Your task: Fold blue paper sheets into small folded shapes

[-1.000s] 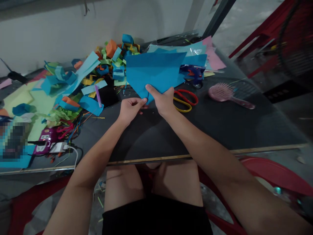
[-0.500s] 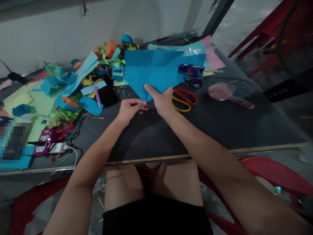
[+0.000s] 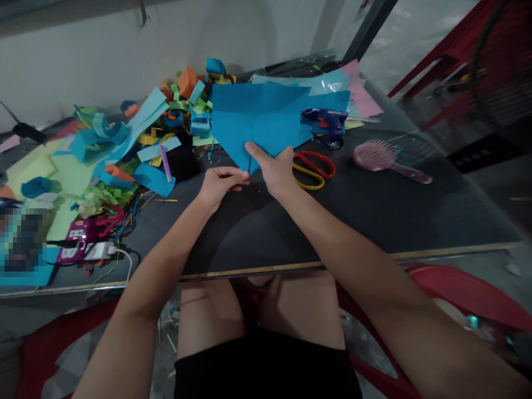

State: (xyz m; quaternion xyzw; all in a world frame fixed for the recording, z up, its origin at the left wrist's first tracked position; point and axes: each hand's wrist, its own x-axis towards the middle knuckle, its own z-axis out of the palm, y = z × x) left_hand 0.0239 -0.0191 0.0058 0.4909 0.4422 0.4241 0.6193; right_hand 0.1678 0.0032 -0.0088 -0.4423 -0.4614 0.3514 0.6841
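Blue paper (image 3: 261,113) is pinched at its lower point by the left hand (image 3: 224,185) and gripped along its lower edge by the right hand (image 3: 276,169), above the desk (image 3: 257,233); uneven pulling between them could crease or tear that narrow tip. Behind it, a clear plastic sleeve (image 3: 332,87) seems to hold pale blue sheets.

A dark surface (image 3: 353,221) carries scissors (image 3: 318,164) with red and yellow handles, beside a pink hairbrush (image 3: 378,157). Colored paper pieces (image 3: 187,88) and a purple power strip (image 3: 77,239) lie toward its left.
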